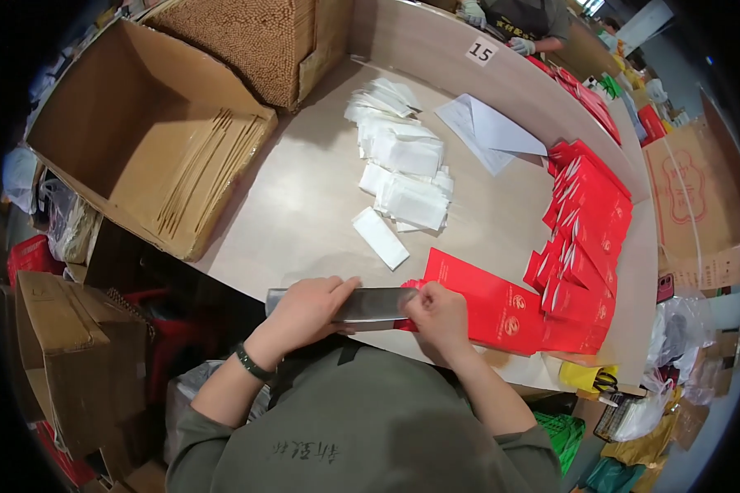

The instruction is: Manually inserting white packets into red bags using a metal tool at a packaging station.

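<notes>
My left hand (304, 311) grips a flat grey metal strip (370, 304) held level at the near table edge. My right hand (437, 316) pinches the strip's right end together with the corner of a red paper envelope (477, 300) lying on the table. A single white sachet (380, 237) lies just beyond my hands. Further back sits a heap of white sachets (407, 156). A fanned row of red envelopes (588, 230) runs along the right side of the table.
An open cardboard box (152, 135) with flat brown sheets stands at the left. White paper sheets (489, 131) lie at the back. Another person's gloved hands (518, 41) work at the far end. Boxes, bags and scissors (604, 380) crowd the floor and right edge.
</notes>
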{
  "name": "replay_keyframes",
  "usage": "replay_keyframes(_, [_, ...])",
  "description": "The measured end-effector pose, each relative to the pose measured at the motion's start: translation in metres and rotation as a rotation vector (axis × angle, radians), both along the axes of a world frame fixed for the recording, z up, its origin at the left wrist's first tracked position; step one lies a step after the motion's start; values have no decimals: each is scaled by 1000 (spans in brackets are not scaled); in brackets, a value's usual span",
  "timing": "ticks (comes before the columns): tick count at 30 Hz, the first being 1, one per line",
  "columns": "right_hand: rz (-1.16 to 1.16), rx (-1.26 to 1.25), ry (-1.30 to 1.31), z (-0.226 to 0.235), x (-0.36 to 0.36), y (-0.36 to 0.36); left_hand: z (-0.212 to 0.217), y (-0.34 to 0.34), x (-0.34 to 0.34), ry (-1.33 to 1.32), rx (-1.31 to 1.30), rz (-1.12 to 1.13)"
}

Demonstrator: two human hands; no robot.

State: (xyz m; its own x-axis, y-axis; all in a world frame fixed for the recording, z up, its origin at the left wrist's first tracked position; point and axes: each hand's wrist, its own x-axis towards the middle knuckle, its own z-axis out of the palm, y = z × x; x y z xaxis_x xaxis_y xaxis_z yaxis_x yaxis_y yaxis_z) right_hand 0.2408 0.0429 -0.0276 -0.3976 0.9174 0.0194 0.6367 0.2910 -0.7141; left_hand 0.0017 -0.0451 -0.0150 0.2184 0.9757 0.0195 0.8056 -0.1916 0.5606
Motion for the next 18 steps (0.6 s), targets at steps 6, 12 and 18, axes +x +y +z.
replay_keyframes(6, [482,95,-168,44,24,34,-5,30,14,-8,13,-133])
replay_keyframes(12, [523,4,-366,43,67,56,-13,23,-2,-114,74,-47])
replay_keyframes(18, [714,25,-428,62,27,44,-13,17,-16,-120,274,-103])
